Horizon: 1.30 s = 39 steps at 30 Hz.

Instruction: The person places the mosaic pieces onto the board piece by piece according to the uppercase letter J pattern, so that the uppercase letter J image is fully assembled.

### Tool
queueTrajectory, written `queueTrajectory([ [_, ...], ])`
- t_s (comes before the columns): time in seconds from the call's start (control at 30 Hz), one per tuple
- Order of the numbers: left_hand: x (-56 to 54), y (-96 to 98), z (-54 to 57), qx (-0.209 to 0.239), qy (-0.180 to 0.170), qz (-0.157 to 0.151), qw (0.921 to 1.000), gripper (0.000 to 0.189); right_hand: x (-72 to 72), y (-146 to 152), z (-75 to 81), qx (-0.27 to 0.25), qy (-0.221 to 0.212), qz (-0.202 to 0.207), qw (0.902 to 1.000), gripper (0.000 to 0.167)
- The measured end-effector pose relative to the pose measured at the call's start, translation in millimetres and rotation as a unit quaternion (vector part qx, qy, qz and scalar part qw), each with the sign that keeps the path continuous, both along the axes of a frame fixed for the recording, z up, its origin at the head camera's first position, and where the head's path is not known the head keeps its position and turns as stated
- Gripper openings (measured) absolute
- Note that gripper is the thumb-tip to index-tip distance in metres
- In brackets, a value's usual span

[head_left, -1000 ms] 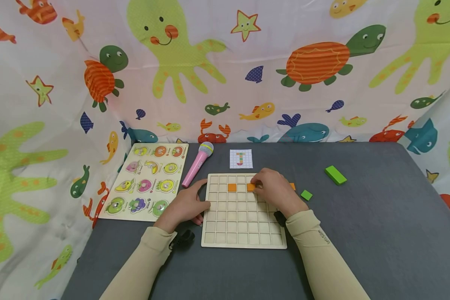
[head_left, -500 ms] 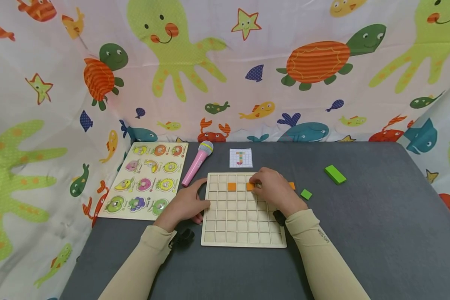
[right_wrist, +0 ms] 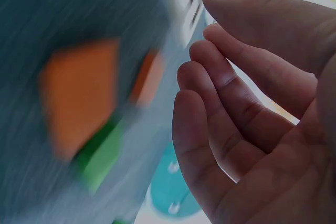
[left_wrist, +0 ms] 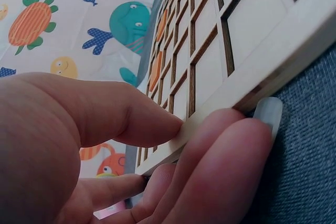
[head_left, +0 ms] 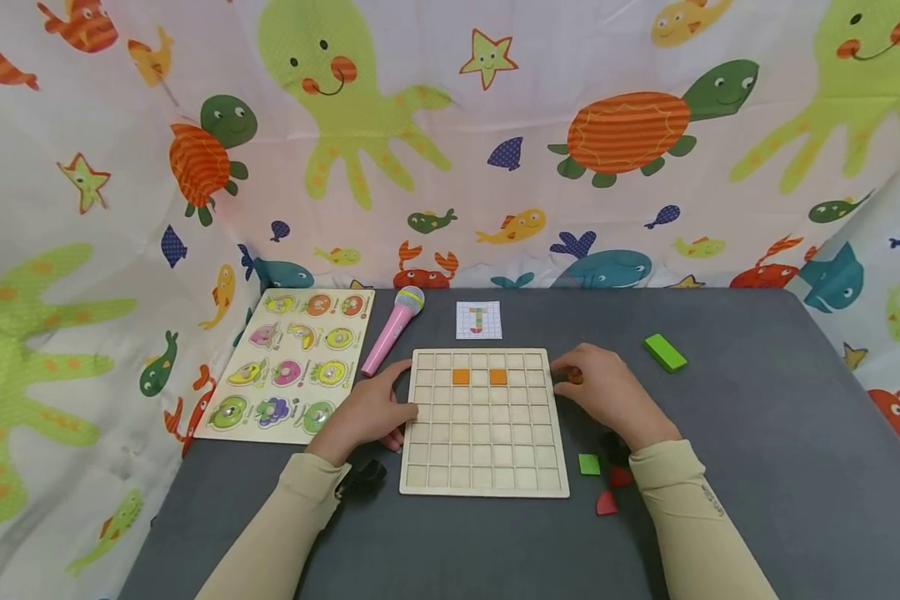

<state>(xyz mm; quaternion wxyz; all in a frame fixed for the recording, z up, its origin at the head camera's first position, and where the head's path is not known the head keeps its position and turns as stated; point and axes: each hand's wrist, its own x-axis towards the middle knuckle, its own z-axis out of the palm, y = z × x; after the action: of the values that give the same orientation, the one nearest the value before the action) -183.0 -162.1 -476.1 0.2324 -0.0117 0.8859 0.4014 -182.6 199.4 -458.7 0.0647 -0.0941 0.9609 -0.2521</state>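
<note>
A wooden grid board [head_left: 480, 433] lies on the grey table with two orange square tiles [head_left: 461, 377] in its second row. My left hand [head_left: 366, 410] holds the board's left edge. In the left wrist view the thumb [left_wrist: 147, 121] rests on the rim and the fingers are against the side. My right hand [head_left: 611, 392] is just off the board's right edge, over an orange piece [head_left: 575, 376] partly hidden by it. The right wrist view shows its fingers [right_wrist: 191, 129] loosely bent and holding nothing, beside blurred orange [right_wrist: 81, 100] and green pieces [right_wrist: 102, 161].
A green tile [head_left: 588, 464] and red pieces [head_left: 606, 503] lie near the right forearm. Farther right is a green block [head_left: 666, 352]. Behind the board lies a pattern card [head_left: 478, 320]; a pink toy microphone [head_left: 390, 335] and a fruit puzzle board [head_left: 277, 367] are at left.
My right hand has let go of the second orange tile, which stays on the board, and has moved right off the board. Red pieces and a green tile have come into view. The left hand stays put.
</note>
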Motion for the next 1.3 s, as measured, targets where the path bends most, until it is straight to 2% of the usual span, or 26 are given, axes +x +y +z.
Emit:
queueTrajectory([
  [0.2,-0.8,-1.9,-2.0,-0.007,-0.004,0.003,1.0000,0.082,7.8,40,-2.2,0.006,-0.001,-0.016,0.9999,0.033],
  [0.4,0.7,-3.4,-2.5,-0.012,-0.004,0.012,0.9998,0.082,12.5,64,-6.9,0.005,0.000,-0.032,0.9995,0.036],
  [0.9,1.2,-3.0,-2.3,-0.006,-0.004,0.003,1.0000,0.082,14.9,70,-12.5,0.004,-0.010,-0.039,0.9992,0.039],
  [1.3,0.6,-0.1,1.4,-0.004,-0.004,0.003,1.0000,0.082,16.5,73,-13.6,0.001,-0.006,-0.050,0.9988,0.034],
])
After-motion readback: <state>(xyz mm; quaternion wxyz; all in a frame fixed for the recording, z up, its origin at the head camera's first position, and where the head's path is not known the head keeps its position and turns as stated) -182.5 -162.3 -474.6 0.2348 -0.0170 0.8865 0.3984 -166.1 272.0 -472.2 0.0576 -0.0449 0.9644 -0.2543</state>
